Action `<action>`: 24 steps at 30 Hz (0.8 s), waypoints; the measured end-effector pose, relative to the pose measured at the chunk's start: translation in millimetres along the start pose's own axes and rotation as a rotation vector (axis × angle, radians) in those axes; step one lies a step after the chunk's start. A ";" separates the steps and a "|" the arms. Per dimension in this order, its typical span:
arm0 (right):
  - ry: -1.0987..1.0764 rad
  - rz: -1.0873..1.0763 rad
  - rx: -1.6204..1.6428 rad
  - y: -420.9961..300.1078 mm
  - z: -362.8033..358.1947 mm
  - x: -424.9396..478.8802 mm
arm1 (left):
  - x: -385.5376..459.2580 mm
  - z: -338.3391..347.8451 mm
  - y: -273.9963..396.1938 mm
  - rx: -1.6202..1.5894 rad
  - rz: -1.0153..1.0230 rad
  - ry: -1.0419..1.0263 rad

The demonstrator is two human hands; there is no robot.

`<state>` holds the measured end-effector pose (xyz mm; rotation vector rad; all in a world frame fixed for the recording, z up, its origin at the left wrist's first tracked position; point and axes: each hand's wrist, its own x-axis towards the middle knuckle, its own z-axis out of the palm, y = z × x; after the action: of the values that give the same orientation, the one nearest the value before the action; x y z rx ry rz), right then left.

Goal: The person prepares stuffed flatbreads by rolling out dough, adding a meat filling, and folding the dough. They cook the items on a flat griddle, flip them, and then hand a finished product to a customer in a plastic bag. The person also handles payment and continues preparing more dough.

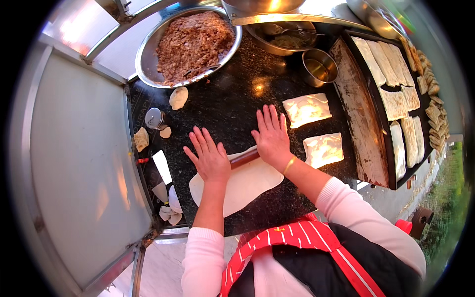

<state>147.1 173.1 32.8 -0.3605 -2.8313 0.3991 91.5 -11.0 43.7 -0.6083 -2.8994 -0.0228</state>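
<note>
A flattened sheet of dough (252,182) lies on the black speckled stone worktop (237,111). Across it rests a brown wooden rolling pin (245,159), its middle visible between my hands. My left hand (211,157) lies flat over the pin's left end, fingers stretched forward. Over the right end my right hand (272,137) is pressed palm down, fingers extended and thumb apart. Both hands cover the pin's ends. To the right of my right hand sit two folded rectangular dough parcels (307,110), one nearer me (324,150), both shiny.
A large metal bowl of minced filling (196,44) stands at the back left. A steel pot of oil (320,67) is at the back right. Browning flatbreads cover a griddle (393,88) at right. A shaker (154,118), a white scraper blade (162,167) and dough pieces (179,98) lie left.
</note>
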 end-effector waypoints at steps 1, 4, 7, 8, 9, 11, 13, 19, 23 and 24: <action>-0.029 -0.027 -0.009 3.7 -0.8 -8.9 | -11.7 1.8 1.6 -0.019 0.008 -0.040; -0.180 -0.060 -0.034 12.5 -7.9 -52.8 | -44.8 6.3 7.5 -0.010 0.039 -0.127; -0.014 -0.053 0.017 8.6 2.3 1.9 | -4.5 1.4 9.5 0.025 0.008 -0.066; 0.033 -0.040 0.022 6.4 2.7 25.7 | 21.8 3.7 8.5 0.028 -0.025 -0.008; 0.029 -0.052 0.010 8.4 4.2 43.8 | 36.7 5.0 7.3 0.029 -0.052 0.041; 0.014 -0.087 0.009 12.7 8.7 37.6 | 27.3 3.0 10.5 0.023 -0.076 -0.010; -0.077 -0.122 0.031 19.0 3.7 -1.9 | -8.8 1.4 16.4 0.000 -0.060 -0.130; -0.034 -0.092 0.049 22.3 -10.4 -8.7 | -24.4 -2.5 15.9 0.042 0.021 -0.096; -0.128 -0.161 0.065 29.9 -19.0 -49.4 | -65.8 -6.0 23.9 -0.085 0.078 -0.216; -0.162 -0.175 0.061 34.2 -27.0 -68.1 | -84.0 -16.8 30.1 -0.155 0.086 -0.258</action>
<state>225.7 192.5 32.8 -0.0702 -2.9678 0.4971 182.1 -17.7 44.7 -0.8175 -3.1375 -0.1706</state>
